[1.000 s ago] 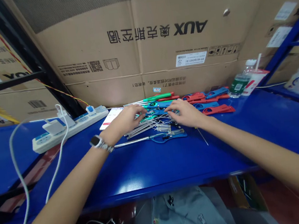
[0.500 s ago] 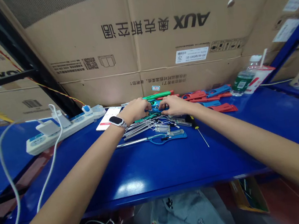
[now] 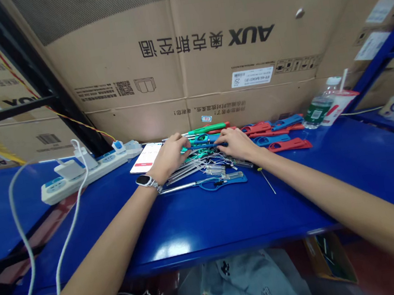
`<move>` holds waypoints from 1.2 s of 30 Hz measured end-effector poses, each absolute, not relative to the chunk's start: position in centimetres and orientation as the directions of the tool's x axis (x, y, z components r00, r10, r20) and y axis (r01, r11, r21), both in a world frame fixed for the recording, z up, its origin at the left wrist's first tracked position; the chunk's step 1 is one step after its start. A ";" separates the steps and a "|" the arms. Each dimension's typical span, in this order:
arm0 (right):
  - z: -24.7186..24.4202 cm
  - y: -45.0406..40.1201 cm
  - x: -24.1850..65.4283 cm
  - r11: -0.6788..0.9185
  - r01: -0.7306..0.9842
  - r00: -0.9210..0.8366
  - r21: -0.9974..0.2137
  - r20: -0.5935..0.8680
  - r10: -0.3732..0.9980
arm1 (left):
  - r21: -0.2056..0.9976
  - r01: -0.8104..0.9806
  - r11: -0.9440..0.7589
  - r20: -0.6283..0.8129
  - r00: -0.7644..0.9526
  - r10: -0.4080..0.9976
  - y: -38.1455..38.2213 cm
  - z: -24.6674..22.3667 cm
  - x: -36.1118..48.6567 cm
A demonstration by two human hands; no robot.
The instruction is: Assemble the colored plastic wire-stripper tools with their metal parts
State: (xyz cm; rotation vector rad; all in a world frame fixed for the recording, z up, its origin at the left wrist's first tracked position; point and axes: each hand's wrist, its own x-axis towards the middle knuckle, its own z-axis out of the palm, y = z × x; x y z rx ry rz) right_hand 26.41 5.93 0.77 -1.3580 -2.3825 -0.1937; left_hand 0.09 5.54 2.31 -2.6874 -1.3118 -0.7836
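Note:
Both my hands rest on a pile of metal rods and coloured plastic handles [image 3: 203, 166] in the middle of the blue bench [image 3: 206, 214]. My left hand [image 3: 170, 155], with a watch on its wrist, and my right hand [image 3: 235, 143] each pinch one end of a blue plastic handle [image 3: 202, 142] lying across the top of the pile. A blue-handled tool with a long metal shaft [image 3: 220, 181] lies at the near edge of the pile. A green-handled one [image 3: 209, 128] lies behind the hands.
Red and blue plastic handles [image 3: 279, 132] lie to the right, with a thin screwdriver [image 3: 267, 181] nearer me. A bottle [image 3: 314, 111] and a cup with a straw [image 3: 335, 101] stand far right. A power strip [image 3: 86, 170] and a phone [image 3: 146, 157] lie to the left. Cardboard boxes [image 3: 183, 47] wall the back.
Both hands reached toward the back of the pile and closed on the blue handle. They have since drawn slightly nearer with it, and the view has shifted a little.

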 end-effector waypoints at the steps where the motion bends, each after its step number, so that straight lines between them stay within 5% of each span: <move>1: 0.8 5.8 26.3 0.506 0.859 -0.435 -0.079 0.410 0.802 | 0.182 0.757 -0.627 0.486 0.485 0.727 5.4 2.3 0.4; 7: 0.6 5.1 26.1 0.402 0.910 -0.323 -0.097 0.441 0.837 | 0.274 0.832 -0.482 0.510 0.300 0.806 5.0 2.6 2.9; 16: -0.2 5.0 25.4 0.407 0.897 -0.310 -0.170 0.412 0.856 | 0.218 0.708 -0.672 0.128 0.662 0.739 8.3 3.4 4.5; 23: -0.3 4.5 25.5 0.464 0.812 -0.251 -0.354 0.505 0.826 | 0.193 0.637 -0.747 0.206 0.718 0.665 8.9 4.0 4.4; 29: 1.0 1.4 24.0 0.644 0.550 -0.234 -0.532 0.642 0.730 | 0.484 0.438 -0.758 0.583 0.484 0.652 4.6 5.3 2.8; 36: 0.2 -2.0 21.6 0.546 0.308 -0.282 -0.779 0.473 0.834 | 0.865 0.139 -0.481 0.406 0.369 0.836 -0.1 1.9 1.8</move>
